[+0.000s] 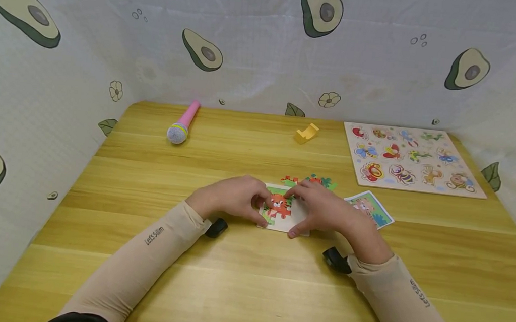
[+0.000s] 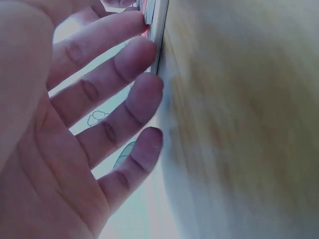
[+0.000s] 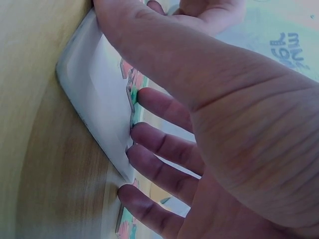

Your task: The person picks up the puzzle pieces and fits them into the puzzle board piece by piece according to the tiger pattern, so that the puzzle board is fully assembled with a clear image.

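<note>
Left hand [image 1: 239, 197]: fingers relaxed and slightly bent, spread apart in the left wrist view; thumb at the near left corner of the board [image 1: 299, 214], index fingertip by the tiger [image 1: 280, 205]. Right hand [image 1: 324, 211]: fingers extended and spread, thumb on the board's near edge, index fingertip at the green upper part of the picture. Whether either hand presses down cannot be told.

Board lies flat on the table [image 1: 248, 286], between the two hands. Its left part carries joined pieces showing an orange tiger on green; the right part is bare white. Loose pieces [image 1: 324, 181], red, green and teal, lie just beyond the board, partly hidden by the right hand. Card [image 1: 379, 217] with a tiger picture: right of the board, partly covered by the right hand.

Beige sleeves [image 1: 141, 255] on both forearms, lettered; a black wrist unit [image 1: 217, 227] at each wrist.

Farther out: insect board [image 1: 404, 157] at far right, yellow holder [image 1: 306, 134] near the back edge, pink microphone [image 1: 182, 125] at back left, its head toward the near side. Avocado-print curtain [image 1: 260, 14] behind the table.
</note>
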Demonstrator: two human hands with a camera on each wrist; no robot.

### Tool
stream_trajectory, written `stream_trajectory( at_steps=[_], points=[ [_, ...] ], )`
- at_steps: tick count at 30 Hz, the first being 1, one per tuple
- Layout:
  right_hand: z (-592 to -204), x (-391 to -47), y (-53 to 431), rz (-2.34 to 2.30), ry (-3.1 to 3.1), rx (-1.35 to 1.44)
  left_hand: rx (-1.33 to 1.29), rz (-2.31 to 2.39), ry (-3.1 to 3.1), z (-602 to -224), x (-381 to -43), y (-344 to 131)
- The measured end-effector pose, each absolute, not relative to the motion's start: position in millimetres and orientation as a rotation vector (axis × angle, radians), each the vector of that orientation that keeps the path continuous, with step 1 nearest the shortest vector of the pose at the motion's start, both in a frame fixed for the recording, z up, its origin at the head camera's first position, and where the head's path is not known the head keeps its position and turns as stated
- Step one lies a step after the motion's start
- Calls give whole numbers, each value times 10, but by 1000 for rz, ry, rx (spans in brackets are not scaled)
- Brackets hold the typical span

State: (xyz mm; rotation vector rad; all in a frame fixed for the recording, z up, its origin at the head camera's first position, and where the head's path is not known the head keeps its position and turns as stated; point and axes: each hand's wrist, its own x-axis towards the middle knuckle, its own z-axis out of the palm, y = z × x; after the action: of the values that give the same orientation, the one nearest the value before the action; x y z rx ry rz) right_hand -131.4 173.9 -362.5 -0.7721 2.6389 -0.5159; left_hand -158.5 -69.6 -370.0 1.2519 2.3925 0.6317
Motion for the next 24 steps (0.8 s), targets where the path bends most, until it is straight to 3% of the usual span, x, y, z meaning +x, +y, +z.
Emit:
stream_trajectory(
  at_steps=[24],
  points=[
    [-3618, -1322, 1744, -506, 2631, -770, 1434, 502, 2493, -3703, -1574, -660]
  ],
)
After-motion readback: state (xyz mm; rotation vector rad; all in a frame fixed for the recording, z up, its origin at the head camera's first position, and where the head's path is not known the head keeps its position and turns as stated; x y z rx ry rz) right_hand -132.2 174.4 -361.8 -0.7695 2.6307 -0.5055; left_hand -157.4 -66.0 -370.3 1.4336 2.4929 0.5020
